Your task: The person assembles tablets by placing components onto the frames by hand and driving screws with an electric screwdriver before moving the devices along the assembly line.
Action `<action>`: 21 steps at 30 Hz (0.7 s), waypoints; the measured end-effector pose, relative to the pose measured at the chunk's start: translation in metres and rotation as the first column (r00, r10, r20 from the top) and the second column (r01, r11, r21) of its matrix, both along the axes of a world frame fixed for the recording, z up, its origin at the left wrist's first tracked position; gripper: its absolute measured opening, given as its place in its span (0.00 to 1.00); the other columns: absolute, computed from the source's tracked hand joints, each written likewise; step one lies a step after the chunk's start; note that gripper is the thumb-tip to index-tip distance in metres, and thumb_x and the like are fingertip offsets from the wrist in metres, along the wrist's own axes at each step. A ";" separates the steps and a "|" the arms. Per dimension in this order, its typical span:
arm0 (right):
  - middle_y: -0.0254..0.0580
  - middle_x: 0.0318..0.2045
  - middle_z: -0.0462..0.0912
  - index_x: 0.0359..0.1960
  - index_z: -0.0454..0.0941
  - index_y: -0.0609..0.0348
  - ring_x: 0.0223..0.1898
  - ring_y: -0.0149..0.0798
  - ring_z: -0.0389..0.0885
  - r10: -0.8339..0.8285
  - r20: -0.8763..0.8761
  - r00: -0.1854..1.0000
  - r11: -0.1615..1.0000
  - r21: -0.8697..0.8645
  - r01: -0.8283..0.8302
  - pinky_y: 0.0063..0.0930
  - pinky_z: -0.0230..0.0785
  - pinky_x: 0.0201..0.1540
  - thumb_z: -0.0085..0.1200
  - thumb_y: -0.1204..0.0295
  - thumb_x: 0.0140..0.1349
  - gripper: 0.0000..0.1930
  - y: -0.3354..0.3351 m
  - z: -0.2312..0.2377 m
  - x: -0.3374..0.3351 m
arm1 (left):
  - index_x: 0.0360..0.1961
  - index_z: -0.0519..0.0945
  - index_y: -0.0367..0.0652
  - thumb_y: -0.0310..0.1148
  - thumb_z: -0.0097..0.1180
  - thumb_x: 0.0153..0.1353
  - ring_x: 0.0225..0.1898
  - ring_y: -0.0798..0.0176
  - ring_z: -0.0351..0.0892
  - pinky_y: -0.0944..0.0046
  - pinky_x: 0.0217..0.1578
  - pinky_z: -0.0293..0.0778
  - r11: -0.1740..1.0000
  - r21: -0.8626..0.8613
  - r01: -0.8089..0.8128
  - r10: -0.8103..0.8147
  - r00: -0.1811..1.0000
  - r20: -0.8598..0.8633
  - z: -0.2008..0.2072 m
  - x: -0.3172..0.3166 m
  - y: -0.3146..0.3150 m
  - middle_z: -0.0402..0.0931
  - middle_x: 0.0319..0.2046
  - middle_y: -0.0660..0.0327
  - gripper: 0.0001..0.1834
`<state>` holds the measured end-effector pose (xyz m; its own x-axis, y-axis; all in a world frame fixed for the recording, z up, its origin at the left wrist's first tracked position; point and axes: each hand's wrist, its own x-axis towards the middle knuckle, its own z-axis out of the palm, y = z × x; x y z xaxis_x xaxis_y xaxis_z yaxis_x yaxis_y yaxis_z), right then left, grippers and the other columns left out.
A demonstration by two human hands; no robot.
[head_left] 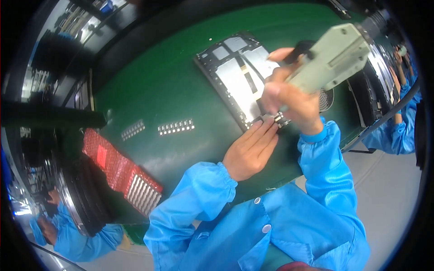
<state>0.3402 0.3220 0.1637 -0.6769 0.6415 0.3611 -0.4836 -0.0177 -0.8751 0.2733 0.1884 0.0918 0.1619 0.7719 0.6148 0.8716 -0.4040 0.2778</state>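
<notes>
A dark-framed tablet-like device with silver inner plates (235, 90) lies open on the green bench. My left hand (252, 151) rests at its near edge, fingers stretched out together, with the fingertips pressing beside a small part (280, 119) at the corner. Above the device's right side, my right hand (296, 101) is closed round a pale green powered screwdriver (332, 58). Motion blurs the right fingers, and the tool's tip is hard to make out near the left fingertips.
Two rows of small metal parts (176, 127) lie left of the device. Beyond them is a red bubble-wrap pouch (108, 160) with a stack of silver strips (143, 195). A round mesh-like container (325, 99) stands behind my right wrist. Co-workers' blue sleeves (74, 239) show at both sides.
</notes>
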 end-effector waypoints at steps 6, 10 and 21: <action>0.31 0.11 0.70 0.46 0.67 0.67 0.13 0.23 0.68 0.123 0.140 0.983 0.992 0.019 -0.126 0.17 0.59 0.16 0.57 0.83 0.49 0.20 -0.020 -0.015 -0.023 | 0.35 0.77 0.28 0.23 0.53 0.40 0.48 0.48 0.73 0.52 0.52 0.69 1.000 0.025 -0.006 0.004 0.996 0.091 -0.009 0.000 -0.002 0.74 0.42 0.47 0.17; 0.31 0.13 0.65 0.48 0.61 0.70 0.15 0.28 0.68 0.165 0.243 0.956 0.979 0.080 -0.190 0.21 0.62 0.18 0.54 0.84 0.51 0.22 -0.018 -0.019 -0.024 | 0.34 0.77 0.27 0.23 0.53 0.41 0.48 0.47 0.74 0.52 0.52 0.69 0.999 0.036 -0.001 -0.004 0.991 0.135 -0.012 0.001 -0.001 0.75 0.41 0.46 0.16; 0.28 0.12 0.70 0.43 0.69 0.67 0.14 0.22 0.67 0.150 0.233 0.961 0.988 -0.004 -0.154 0.17 0.58 0.17 0.55 0.84 0.49 0.17 -0.023 -0.024 -0.025 | 0.33 0.77 0.27 0.23 0.54 0.39 0.46 0.48 0.74 0.53 0.51 0.70 0.999 0.053 -0.012 0.005 0.990 0.143 -0.012 0.003 -0.003 0.75 0.39 0.47 0.15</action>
